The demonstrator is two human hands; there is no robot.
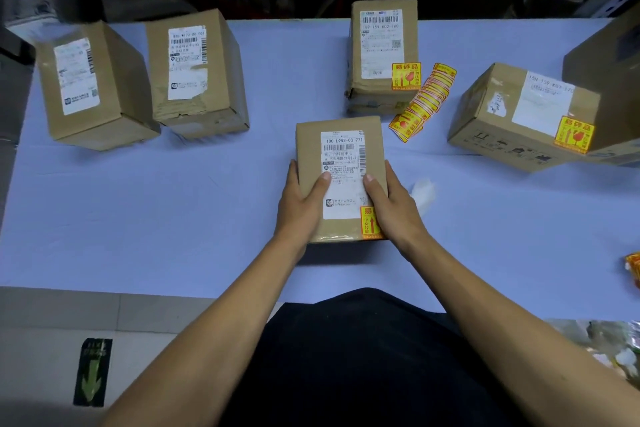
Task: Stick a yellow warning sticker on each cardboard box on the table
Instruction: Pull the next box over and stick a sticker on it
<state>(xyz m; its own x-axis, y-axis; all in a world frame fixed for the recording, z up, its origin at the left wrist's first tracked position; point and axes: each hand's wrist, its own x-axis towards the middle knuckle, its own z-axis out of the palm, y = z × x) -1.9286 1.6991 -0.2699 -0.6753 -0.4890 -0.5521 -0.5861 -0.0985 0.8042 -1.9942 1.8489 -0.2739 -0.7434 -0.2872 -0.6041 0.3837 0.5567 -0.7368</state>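
Note:
A small cardboard box (311, 139) with a white shipping label lies in the middle of the blue table. My left hand (301, 204) grips its left side and my right hand (391, 204) grips its right side, partly covering a yellow warning sticker (367, 224) at its near right corner. A strip of yellow stickers (424, 102) lies behind it to the right. The far middle box (382, 52) and the right box (519, 118) each carry a yellow sticker. Two boxes at the left (93, 83) (197, 73) show only white labels.
A larger box (609, 80) stands at the right edge, partly on the right box. A crumpled white backing paper (423, 192) lies right of my right hand. An orange-yellow packet (633, 269) pokes in at the right edge. Dark bags fill the space behind the table (138, 218).

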